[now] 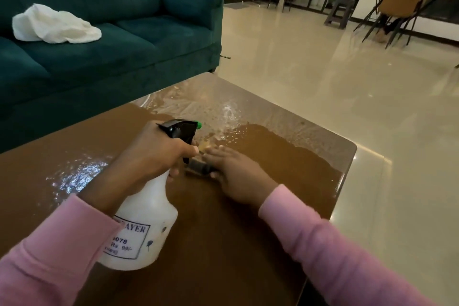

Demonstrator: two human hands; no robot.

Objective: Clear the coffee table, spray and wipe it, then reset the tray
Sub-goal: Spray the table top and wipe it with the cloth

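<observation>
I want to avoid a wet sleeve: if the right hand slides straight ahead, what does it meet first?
Likely the wet sprayed patch on the coffee table, just beyond the right hand; nothing solid shows there.

- My left sleeve [47, 251] is pink and long, with a soft cuff.
- My right sleeve [330, 251] is pink too.
- My hands are bare.

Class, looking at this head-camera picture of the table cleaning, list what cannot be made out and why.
- Dark object under the right hand: mostly covered by fingers, identity unclear.
- Spray bottle label: partly hidden by the left hand's sleeve.
- Tray: not in view.
- Coffee table near edge: cut off by the frame.
</observation>
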